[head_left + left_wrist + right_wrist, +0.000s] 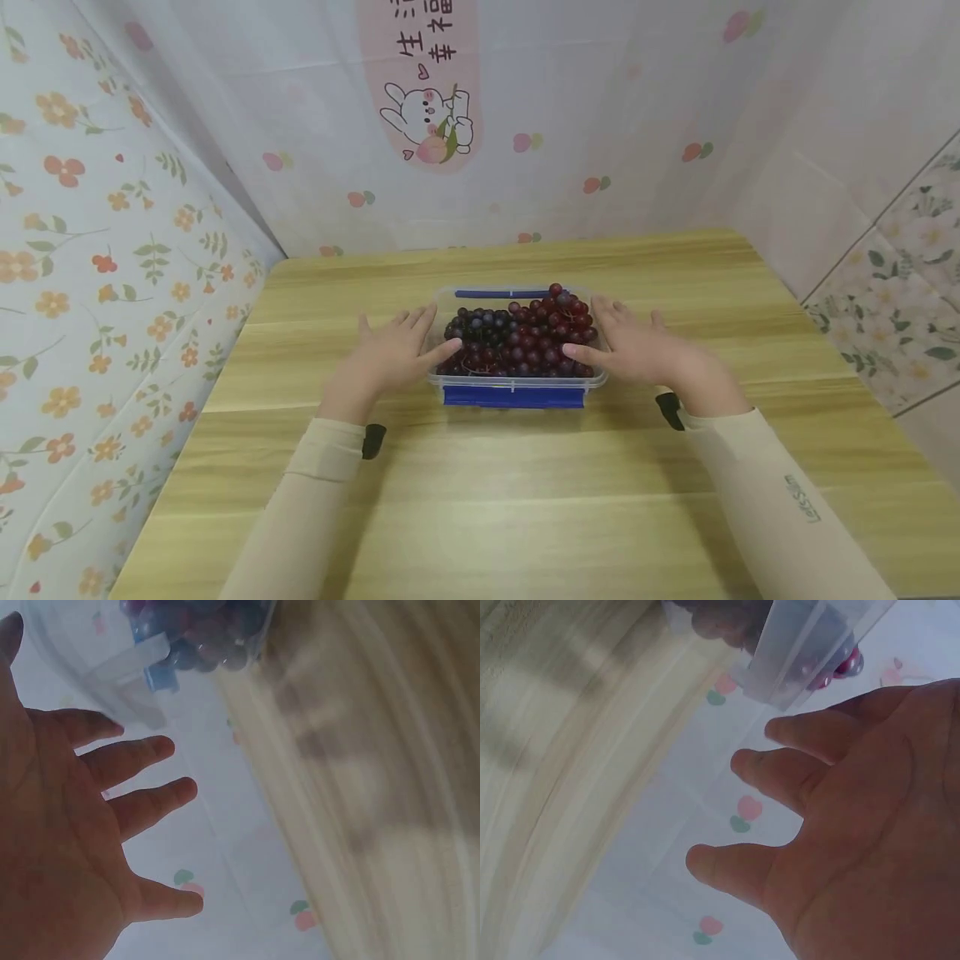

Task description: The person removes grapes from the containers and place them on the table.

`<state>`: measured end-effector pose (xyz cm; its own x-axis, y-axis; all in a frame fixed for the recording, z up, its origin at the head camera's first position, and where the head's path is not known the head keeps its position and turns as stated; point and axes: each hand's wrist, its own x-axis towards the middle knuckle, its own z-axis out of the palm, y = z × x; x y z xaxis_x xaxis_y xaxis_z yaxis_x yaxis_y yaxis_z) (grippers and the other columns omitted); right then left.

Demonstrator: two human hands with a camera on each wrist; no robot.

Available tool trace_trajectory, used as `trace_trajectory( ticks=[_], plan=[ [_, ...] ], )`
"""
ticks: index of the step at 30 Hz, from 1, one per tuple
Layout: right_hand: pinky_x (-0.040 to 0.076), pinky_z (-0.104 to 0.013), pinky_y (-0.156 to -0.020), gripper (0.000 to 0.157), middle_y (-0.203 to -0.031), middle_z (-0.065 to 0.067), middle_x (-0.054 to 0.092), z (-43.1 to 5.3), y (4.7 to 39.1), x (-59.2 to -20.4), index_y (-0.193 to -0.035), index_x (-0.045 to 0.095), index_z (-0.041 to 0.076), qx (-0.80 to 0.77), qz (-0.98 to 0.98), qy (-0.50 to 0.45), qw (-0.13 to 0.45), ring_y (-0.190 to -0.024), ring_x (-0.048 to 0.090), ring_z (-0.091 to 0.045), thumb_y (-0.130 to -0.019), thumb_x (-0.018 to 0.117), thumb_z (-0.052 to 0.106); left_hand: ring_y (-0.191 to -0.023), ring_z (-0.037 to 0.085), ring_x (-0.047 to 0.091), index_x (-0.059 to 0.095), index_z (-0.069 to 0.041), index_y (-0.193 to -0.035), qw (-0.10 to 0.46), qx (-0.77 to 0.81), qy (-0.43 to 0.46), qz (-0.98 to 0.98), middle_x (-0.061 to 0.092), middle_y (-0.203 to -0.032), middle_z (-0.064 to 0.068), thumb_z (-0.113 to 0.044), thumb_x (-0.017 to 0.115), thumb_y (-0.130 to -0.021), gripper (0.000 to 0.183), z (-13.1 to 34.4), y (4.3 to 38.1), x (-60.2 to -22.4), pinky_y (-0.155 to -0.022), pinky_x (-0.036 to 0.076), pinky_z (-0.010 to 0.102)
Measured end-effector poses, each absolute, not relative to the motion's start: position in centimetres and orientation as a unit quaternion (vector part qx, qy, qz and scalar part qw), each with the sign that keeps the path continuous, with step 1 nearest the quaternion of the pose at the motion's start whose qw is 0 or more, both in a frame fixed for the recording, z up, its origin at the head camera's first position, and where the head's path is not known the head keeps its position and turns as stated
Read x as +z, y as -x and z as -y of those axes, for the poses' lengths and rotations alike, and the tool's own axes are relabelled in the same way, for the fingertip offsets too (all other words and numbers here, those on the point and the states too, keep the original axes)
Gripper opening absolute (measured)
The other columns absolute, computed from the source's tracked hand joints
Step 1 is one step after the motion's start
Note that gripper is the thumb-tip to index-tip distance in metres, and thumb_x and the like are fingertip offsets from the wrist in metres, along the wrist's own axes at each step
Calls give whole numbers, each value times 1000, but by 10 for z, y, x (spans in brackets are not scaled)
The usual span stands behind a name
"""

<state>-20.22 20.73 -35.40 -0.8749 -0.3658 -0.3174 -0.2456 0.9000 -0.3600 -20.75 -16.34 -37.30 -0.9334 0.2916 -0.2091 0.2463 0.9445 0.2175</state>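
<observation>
A clear plastic container (517, 382) with blue clips stands on the wooden table, filled with grapes (551, 329). Dark, almost black grapes lie on its left side and redder ones are heaped on the right, a few above the rim. My left hand (396, 348) is at the container's left side, fingers spread and straight, thumb over the front left corner. At the right side my right hand (637, 346) mirrors it, its thumb reaching over the rim by the grapes. Both wrist views show the left palm (60, 817) and right palm (870, 832) facing the container with extended fingers.
The wooden table (517, 517) reaches back to a white curtain (615, 100) printed with peaches and a rabbit. A flowered cloth (112, 292) hangs along the left, and floral panels (900, 283) stand at the right.
</observation>
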Motion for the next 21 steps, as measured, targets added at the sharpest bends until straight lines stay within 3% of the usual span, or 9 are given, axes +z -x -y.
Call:
trace_trajectory(
  ticks=[9,14,21],
  plan=[
    [-11,-86,-117,119,-177,-29,-5,-203,202,-352,-169,-6,-2,-138,-961,154,186,-164,-2,-51,-99,34,86,-166,34,23,-1,-9,-172,104,50,-134,-984,14,-180,12,-107,22,-77,139,151,197,-384,-121,-3,85],
    [-11,-86,-117,118,-177,-30,-4,-204,210,-349,-170,-3,0,-123,-964,150,183,-164,-1,-52,-98,32,86,-164,35,27,3,-2,-171,84,16,-125,-988,17,-178,15,-105,22,-80,139,143,192,-385,-122,-3,84],
    [-6,-87,-118,106,-177,-29,8,-197,223,-346,-172,12,6,-82,-969,163,165,-163,10,-53,-101,31,83,-163,38,30,6,0,-170,70,32,-118,-990,21,-177,17,-105,20,-81,139,143,188,-386,-121,-1,85]
  ],
)
